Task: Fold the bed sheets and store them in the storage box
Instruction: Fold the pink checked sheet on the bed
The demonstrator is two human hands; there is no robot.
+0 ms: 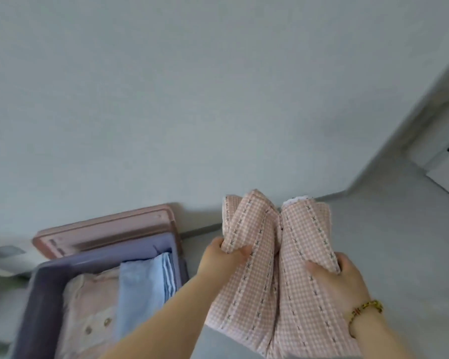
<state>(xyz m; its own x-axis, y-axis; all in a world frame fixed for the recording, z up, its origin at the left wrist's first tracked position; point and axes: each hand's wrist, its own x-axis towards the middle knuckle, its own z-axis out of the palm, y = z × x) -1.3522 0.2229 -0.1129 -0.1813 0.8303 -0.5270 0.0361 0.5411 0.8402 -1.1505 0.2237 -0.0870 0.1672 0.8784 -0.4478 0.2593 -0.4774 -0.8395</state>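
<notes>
Right of the storage box (44,281), both hands hold a folded pink checked sheet (257,281) up above the floor. The left hand (222,257) pinches its left fold between thumb and curled fingers. The right hand (335,278), a gold bracelet (366,308) on its wrist, grips the right fold. Inside the box lie a folded pale pink sheet (88,307) and, at its right side, a folded blue sheet (143,288). Behind the box a pink lid (101,229) sits against the wall (192,99).

Nothing readable here tbh. No words, numbers or logos I can make out on the sheet (254,281), the storage box (44,294) or the lid (101,226) behind it. The sheet's marks are just stitched little stars.
</notes>
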